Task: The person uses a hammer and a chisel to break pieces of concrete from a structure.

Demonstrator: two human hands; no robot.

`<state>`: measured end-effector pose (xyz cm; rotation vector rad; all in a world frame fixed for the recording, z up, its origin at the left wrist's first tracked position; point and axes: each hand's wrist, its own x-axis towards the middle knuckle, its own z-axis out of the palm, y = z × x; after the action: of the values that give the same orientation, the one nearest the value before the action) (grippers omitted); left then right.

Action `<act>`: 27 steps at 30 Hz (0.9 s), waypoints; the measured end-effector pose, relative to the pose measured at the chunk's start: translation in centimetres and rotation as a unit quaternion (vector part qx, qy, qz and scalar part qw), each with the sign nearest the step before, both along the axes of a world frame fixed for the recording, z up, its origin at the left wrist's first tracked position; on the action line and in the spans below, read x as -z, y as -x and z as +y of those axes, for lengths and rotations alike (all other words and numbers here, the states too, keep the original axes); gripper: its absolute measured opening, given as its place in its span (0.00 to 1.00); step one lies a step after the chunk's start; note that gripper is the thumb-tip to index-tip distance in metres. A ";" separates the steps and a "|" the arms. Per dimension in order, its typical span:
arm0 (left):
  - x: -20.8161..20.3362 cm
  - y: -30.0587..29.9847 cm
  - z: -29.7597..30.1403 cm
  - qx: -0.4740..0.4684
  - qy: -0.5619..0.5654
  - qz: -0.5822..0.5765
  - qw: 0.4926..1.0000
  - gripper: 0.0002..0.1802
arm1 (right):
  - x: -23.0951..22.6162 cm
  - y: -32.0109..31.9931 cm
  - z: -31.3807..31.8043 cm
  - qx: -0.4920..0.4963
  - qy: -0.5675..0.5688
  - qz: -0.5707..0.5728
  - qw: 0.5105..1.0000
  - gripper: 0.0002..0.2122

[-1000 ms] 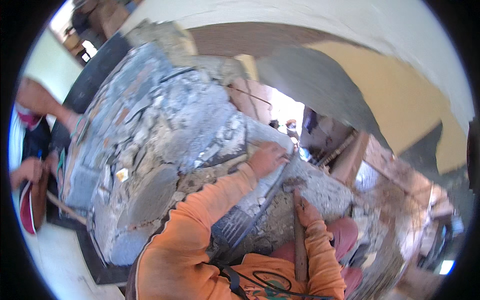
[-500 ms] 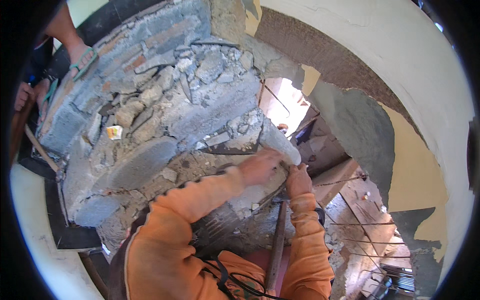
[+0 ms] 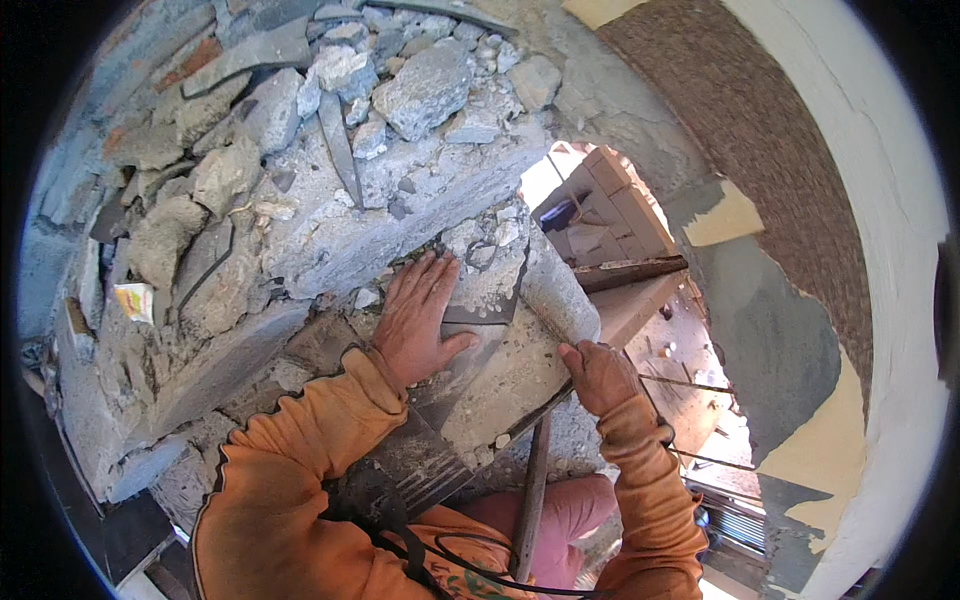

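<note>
One bare left hand (image 3: 413,335) lies flat with its fingers spread and released, near the upper-left edge of a flat, dust-covered beige slab (image 3: 515,385); the bare right hand (image 3: 600,378) seems to have its fingers curled round that slab's right edge. The slab sits on broken, stair-like grey concrete (image 3: 225,370), close to its ragged right edge, where thin rusty steel rods (image 3: 690,383) cross a bright opening (image 3: 705,418). The breaking-up looks part done: jagged grey concrete lumps (image 3: 425,90) lie loose toward the upper edge. Much appears left: the slab is not yet lifted out, and the long grey concrete step (image 3: 420,210) above it seems largely whole. A long dark wooden handle (image 3: 533,490) leans below the slab's lower edge, in neither hand.
</note>
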<state>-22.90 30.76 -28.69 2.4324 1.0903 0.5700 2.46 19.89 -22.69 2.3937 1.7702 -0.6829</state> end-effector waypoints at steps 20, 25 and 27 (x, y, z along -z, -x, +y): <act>-0.3 0.3 0.9 0.015 -0.005 0.008 1.000 0.49 | 1.4 -3.4 0.4 -0.110 -0.089 -0.040 0.989 0.17; -0.5 0.4 0.8 0.028 -0.005 0.010 1.000 0.49 | 1.8 -5.5 -1.6 -0.059 -0.083 -0.103 0.989 0.16; -0.7 0.3 1.0 0.023 -0.016 0.000 1.000 0.49 | 0.4 -6.6 -3.9 -0.036 -0.092 -0.125 0.987 0.15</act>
<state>-23.20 31.76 -27.97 2.4772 1.0311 0.5770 9.02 15.97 -23.09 2.3854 1.8701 -0.2056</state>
